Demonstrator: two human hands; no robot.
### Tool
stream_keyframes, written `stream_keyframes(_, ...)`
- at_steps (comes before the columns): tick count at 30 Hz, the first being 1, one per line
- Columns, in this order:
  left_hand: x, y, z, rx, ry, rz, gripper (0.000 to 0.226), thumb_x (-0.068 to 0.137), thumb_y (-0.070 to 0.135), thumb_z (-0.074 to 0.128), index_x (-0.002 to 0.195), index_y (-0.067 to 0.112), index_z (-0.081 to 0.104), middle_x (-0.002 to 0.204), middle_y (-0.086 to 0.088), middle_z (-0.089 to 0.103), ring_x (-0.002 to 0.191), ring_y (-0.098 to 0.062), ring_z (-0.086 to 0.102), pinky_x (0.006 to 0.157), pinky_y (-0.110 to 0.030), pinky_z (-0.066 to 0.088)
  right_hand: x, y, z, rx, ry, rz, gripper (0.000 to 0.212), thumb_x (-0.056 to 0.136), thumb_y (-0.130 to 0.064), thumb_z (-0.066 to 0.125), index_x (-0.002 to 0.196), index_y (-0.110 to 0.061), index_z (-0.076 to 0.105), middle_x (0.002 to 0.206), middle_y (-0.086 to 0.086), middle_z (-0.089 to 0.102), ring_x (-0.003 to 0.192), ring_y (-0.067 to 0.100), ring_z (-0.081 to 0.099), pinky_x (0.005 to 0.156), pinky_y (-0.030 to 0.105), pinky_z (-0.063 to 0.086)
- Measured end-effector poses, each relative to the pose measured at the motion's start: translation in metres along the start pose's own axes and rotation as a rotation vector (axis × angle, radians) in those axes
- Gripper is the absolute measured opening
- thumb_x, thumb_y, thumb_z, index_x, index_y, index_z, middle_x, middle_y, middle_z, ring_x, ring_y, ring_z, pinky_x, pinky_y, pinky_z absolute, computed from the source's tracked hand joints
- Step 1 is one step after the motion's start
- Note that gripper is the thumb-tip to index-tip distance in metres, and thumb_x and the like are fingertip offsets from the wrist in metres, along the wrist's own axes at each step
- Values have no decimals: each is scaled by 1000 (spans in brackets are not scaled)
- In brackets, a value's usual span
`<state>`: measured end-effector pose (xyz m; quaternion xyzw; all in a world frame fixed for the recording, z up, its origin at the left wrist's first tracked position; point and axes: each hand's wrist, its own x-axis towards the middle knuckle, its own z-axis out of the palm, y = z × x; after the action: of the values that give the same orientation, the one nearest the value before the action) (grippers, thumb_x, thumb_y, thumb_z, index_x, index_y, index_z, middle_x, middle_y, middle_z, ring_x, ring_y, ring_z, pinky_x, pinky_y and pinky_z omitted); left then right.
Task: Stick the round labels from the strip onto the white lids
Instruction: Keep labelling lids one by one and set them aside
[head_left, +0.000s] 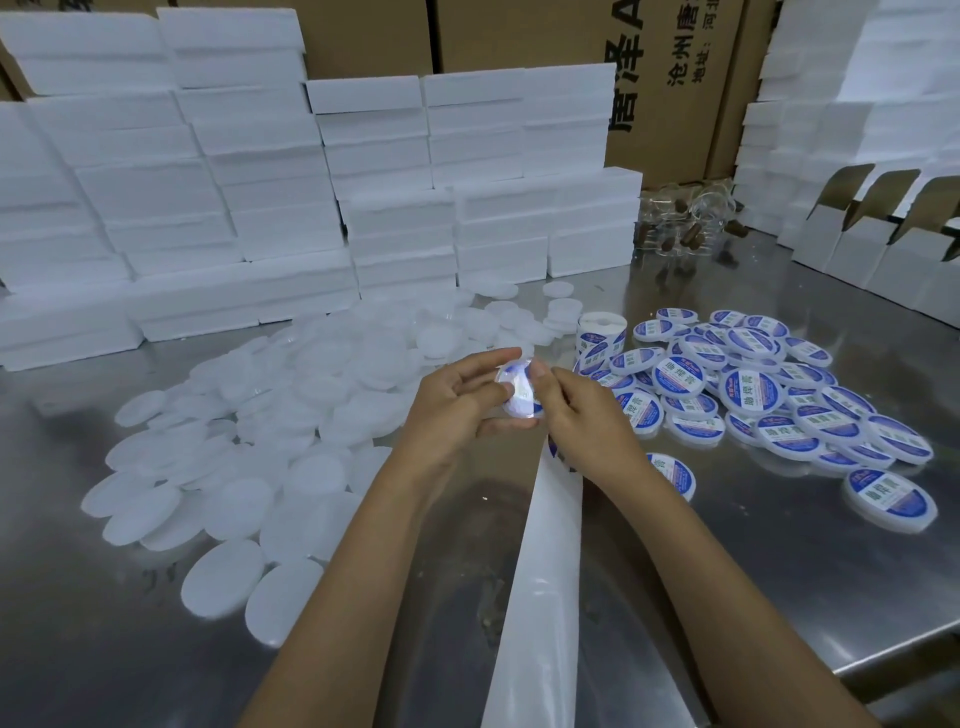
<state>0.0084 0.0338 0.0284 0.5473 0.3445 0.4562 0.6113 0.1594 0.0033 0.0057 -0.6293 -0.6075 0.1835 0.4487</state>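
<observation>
Above the middle of the steel table, my left hand (457, 400) grips a white lid (519, 395) between thumb and fingers. My right hand (582, 410) presses a blue-and-white round label onto that lid with the thumb. The empty white backing strip (545, 561) trails from under my right hand toward the table's near edge. A pile of plain white lids (270, 415) spreads to the left. Labelled lids (753, 389) lie heaped to the right. A roll of labels (600, 338) stands upright just behind my hands.
Stacks of white foam boxes (234, 197) line the back and left of the table (753, 582). Brown cartons stand behind them. Open white cardboard boxes (883, 244) sit at the right rear, with clear plastic items (685, 218) beside them.
</observation>
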Motion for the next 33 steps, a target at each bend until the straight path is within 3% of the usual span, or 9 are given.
stream_keyframes(2,1,-1,-2,22,55,12,30,94,-4,63,114,15,74,105,-5,78,92,-20,76,72,-31,62,2,2,-10,39,-137,38,48,104,-48,38,97,-10,67,79,3,67,78,19,64,78,39,52)
stream_keyframes(4,1,-2,-3,6,86,31,30,93,2,68,118,17,72,98,-1,79,90,-18,76,70,-26,60,4,5,-21,125,-209,94,44,103,-46,42,88,-13,67,71,-6,66,71,11,62,71,28,51)
stream_keyframes(6,1,-3,-3,-15,103,29,33,92,12,72,124,21,69,103,0,78,93,-18,75,72,-27,60,8,9,-30,247,-116,175,43,103,-44,45,77,-16,65,55,-13,58,54,3,53,54,14,44)
stream_keyframes(8,1,-3,-3,-13,113,14,32,94,19,71,125,23,69,111,-1,76,99,-19,74,74,-30,61,14,15,-40,426,58,313,43,103,-44,47,79,-15,67,54,-7,56,45,5,47,43,16,38)
stream_keyframes(12,1,-5,-2,16,145,-33,22,95,14,69,116,17,72,109,-4,76,101,-28,73,68,-31,60,25,32,-59,888,217,579,40,106,-39,42,90,-10,65,63,-3,51,49,8,41,40,19,34)
stream_keyframes(18,4,-7,-7,20,164,-81,18,95,12,66,110,16,74,103,-4,78,90,-24,72,63,-30,58,32,50,-73,1287,376,610,38,107,-36,39,95,-8,62,66,-2,48,52,6,40,41,15,37)
stream_keyframes(24,3,-7,-8,21,160,-98,18,96,12,64,110,16,74,103,-5,77,87,-24,71,62,-30,58,35,56,-78,1355,418,591,41,108,-36,35,105,-7,64,68,-1,50,57,6,41,44,16,38)
stream_keyframes(33,3,-10,-10,89,185,-149,19,97,11,61,112,14,72,104,-8,77,81,-20,70,71,-35,62,34,54,-73,1251,419,606,31,106,-31,44,94,-11,64,66,-2,51,55,7,44,45,16,41)
